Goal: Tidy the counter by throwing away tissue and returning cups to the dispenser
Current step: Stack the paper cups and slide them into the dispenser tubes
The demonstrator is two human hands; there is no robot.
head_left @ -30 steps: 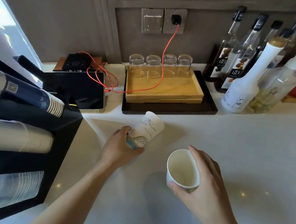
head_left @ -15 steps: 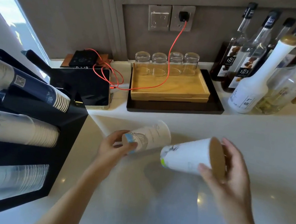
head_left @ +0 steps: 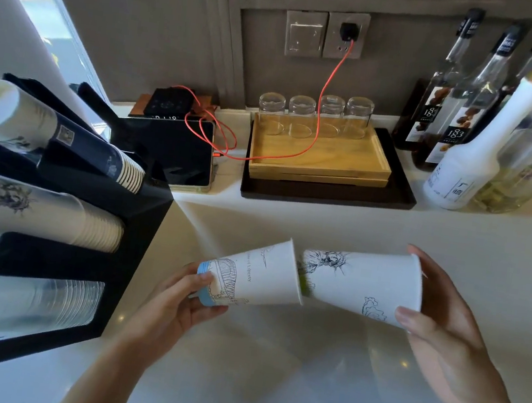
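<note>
Nesting two paper cups above worktop [head_left: 317,394]. Your left hand [head_left: 173,304] gripped blue-banded cup [head_left: 248,276] by base, mouth facing 3 o'clock. Your right hand [head_left: 444,329] clasped second cup [head_left: 362,281] at rim end, its narrow base at 9 o'clock, just entering that mouth. Both long axes lay near level, almost in line. Dispenser [head_left: 57,261] sat at 9 o'clock, nearer left hand.

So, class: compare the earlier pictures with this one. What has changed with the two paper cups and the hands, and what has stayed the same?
The right hand turned its white printed paper cup from upright onto its side and moved it left; its narrow base now enters the mouth of the blue-based paper cup, which the left hand tipped flatter. Both hands kept their grips. The black cup dispenser and wooden tray did not move.
</note>
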